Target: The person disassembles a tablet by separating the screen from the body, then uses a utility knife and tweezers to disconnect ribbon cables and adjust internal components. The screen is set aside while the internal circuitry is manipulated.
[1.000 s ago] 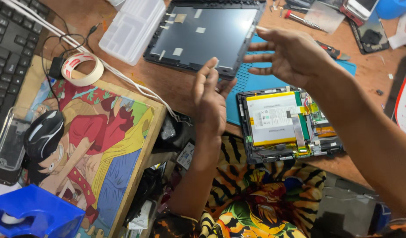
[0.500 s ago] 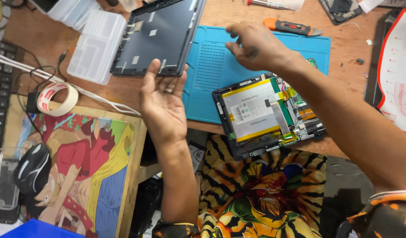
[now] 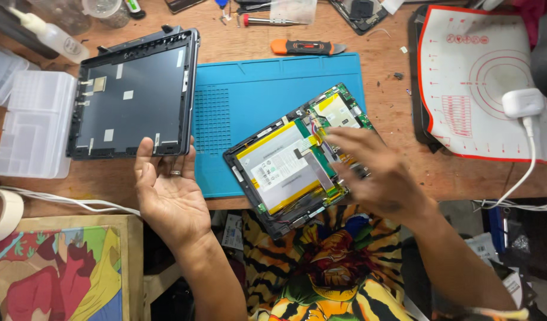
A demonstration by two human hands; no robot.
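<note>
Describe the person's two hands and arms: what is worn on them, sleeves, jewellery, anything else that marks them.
Both forearms are bare, with no sleeve over them. The left hand wears a thin metal ring on one of its fingers. The right hand is blurred, and no ring or watch can be made out on it. No gloves on either. A bit of patterned cloth shows at the right arm's upper end, by the frame's bottom edge.

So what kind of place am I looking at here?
Most likely an electronics repair bench. An opened tablet with its battery and boards bare lies on a blue work mat, its removed back cover sits alongside, and a pry tool and screwdriver lie on the wooden desk.
</note>
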